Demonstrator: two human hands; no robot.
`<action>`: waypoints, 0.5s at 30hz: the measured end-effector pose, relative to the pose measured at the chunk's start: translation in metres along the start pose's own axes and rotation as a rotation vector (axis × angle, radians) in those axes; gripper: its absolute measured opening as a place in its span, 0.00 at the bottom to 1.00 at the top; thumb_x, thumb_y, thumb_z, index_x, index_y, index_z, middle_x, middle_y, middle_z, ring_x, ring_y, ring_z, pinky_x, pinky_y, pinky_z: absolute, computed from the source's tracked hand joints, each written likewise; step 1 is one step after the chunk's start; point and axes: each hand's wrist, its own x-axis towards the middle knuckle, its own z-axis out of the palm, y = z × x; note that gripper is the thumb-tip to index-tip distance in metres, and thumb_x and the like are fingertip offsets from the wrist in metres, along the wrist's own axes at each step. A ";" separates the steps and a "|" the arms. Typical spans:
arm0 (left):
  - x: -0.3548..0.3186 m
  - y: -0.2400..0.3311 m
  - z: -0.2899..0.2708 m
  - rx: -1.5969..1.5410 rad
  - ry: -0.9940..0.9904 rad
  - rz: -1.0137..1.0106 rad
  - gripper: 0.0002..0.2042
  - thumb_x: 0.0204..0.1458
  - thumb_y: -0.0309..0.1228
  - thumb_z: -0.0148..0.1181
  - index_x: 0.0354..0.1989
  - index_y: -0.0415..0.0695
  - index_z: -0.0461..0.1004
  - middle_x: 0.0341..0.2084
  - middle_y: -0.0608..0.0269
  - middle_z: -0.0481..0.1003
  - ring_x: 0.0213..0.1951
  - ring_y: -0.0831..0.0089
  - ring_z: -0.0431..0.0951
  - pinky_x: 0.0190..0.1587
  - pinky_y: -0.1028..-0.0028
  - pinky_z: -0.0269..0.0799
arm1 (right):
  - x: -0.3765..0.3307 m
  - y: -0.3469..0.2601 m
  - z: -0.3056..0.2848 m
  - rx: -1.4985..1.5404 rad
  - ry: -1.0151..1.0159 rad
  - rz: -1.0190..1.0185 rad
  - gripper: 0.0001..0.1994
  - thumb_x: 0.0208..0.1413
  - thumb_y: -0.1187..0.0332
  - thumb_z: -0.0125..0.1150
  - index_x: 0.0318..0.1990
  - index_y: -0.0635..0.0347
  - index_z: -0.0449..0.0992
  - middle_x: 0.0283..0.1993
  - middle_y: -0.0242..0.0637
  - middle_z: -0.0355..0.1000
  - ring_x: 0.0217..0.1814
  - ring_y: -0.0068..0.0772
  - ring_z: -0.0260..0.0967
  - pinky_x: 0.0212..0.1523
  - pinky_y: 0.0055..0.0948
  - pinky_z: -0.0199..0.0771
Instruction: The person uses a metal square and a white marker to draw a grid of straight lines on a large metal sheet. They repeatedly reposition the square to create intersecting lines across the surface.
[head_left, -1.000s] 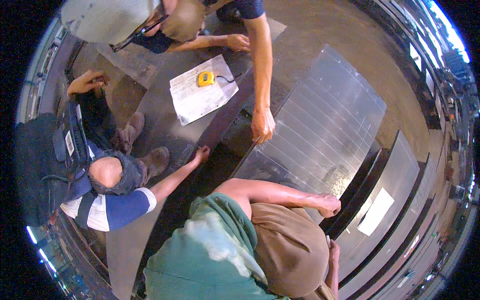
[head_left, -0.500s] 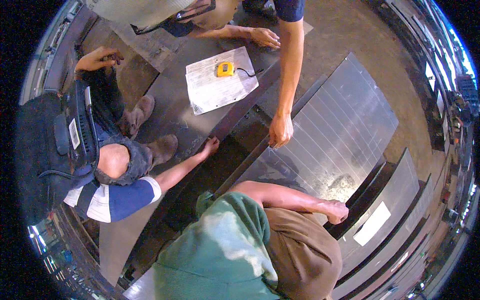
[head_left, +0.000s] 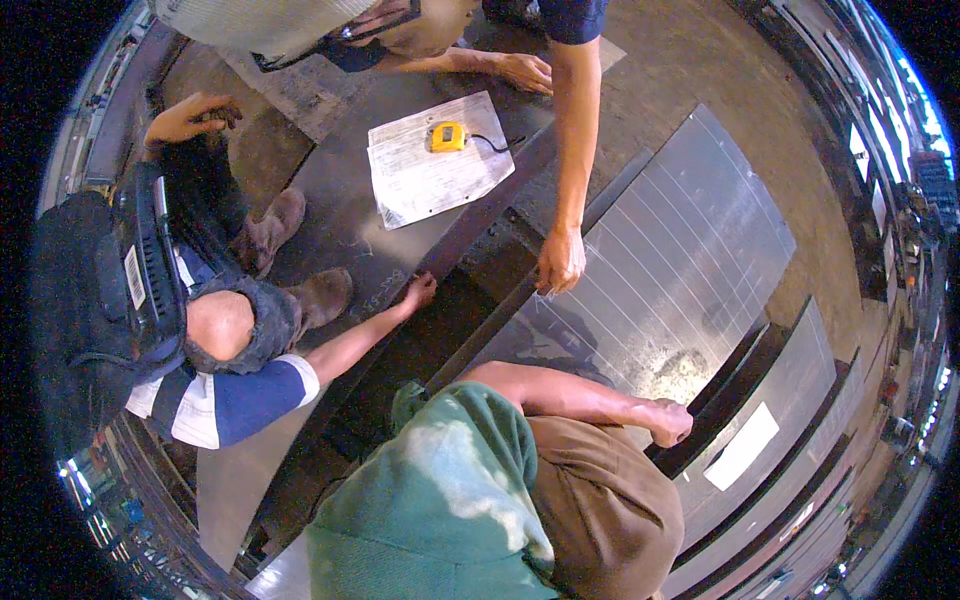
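Note:
My left hand (head_left: 671,424) is closed in a fist, its bare forearm crossing to the right over my brown-trousered knee (head_left: 600,490). Nothing sticks out of the fist, which is next to a dark gap beside a metal sheet. My right hand is out of sight. Ahead of me lies a grey metal sheet (head_left: 690,230) with pale parallel lines across it. A co-worker's hand (head_left: 561,262) pinches something small and pale at its left edge. On the far plate, papers (head_left: 400,185) lie under a yellow tape measure (head_left: 447,137) with a black strap.
At the left a second co-worker crouches, one hand (head_left: 421,291) on the edge of a dark beam-like channel (head_left: 400,350). More metal sheets (head_left: 800,390) stand in a row at the right, one bearing a white paper (head_left: 742,446). Brown floor (head_left: 790,130) shows beyond.
The co-worker on the left has shifted slightly to the left, bare knee lower. The pale thing at the other co-worker's fingertips shows more plainly. My left fist has barely moved.

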 end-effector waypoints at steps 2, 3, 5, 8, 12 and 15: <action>0.005 -0.002 0.001 -0.012 -0.002 0.015 0.11 0.42 0.29 0.57 0.34 0.47 0.82 0.31 0.51 0.82 0.37 0.51 0.82 0.38 0.53 0.76 | -0.004 0.000 -0.003 0.040 0.021 -0.034 0.21 0.57 0.52 0.63 0.44 0.63 0.80 0.36 0.55 0.79 0.39 0.54 0.78 0.39 0.47 0.74; 0.000 -0.006 0.001 -0.022 -0.003 -0.002 0.10 0.42 0.29 0.57 0.33 0.47 0.82 0.31 0.51 0.82 0.37 0.51 0.82 0.38 0.54 0.77 | -0.008 -0.013 -0.004 0.111 0.024 -0.074 0.20 0.57 0.52 0.63 0.43 0.63 0.80 0.34 0.54 0.79 0.37 0.54 0.78 0.38 0.47 0.73; -0.004 -0.003 -0.003 -0.033 -0.009 -0.020 0.10 0.42 0.28 0.57 0.33 0.47 0.82 0.31 0.51 0.82 0.37 0.51 0.82 0.38 0.54 0.77 | -0.013 -0.023 -0.006 0.164 0.043 -0.095 0.20 0.58 0.52 0.63 0.42 0.63 0.80 0.32 0.54 0.78 0.34 0.54 0.76 0.37 0.47 0.73; -0.004 0.002 -0.005 -0.035 -0.006 -0.023 0.10 0.42 0.28 0.57 0.33 0.47 0.82 0.30 0.51 0.82 0.36 0.52 0.82 0.38 0.54 0.77 | -0.012 -0.016 -0.006 0.083 0.050 -0.064 0.18 0.58 0.53 0.63 0.41 0.62 0.80 0.30 0.53 0.77 0.33 0.54 0.75 0.36 0.46 0.72; -0.007 0.003 -0.009 -0.035 -0.033 -0.042 0.10 0.42 0.28 0.56 0.32 0.47 0.82 0.29 0.52 0.82 0.35 0.53 0.82 0.38 0.55 0.77 | -0.010 -0.012 -0.003 -0.012 0.050 -0.044 0.17 0.58 0.54 0.64 0.40 0.62 0.80 0.30 0.51 0.78 0.32 0.52 0.74 0.35 0.46 0.72; -0.003 -0.013 0.006 0.031 0.028 -0.002 0.11 0.42 0.28 0.57 0.33 0.47 0.83 0.30 0.53 0.82 0.34 0.53 0.82 0.37 0.56 0.77 | -0.005 -0.010 0.006 0.008 0.095 -0.116 0.16 0.58 0.56 0.65 0.39 0.62 0.80 0.30 0.51 0.78 0.30 0.52 0.73 0.34 0.45 0.71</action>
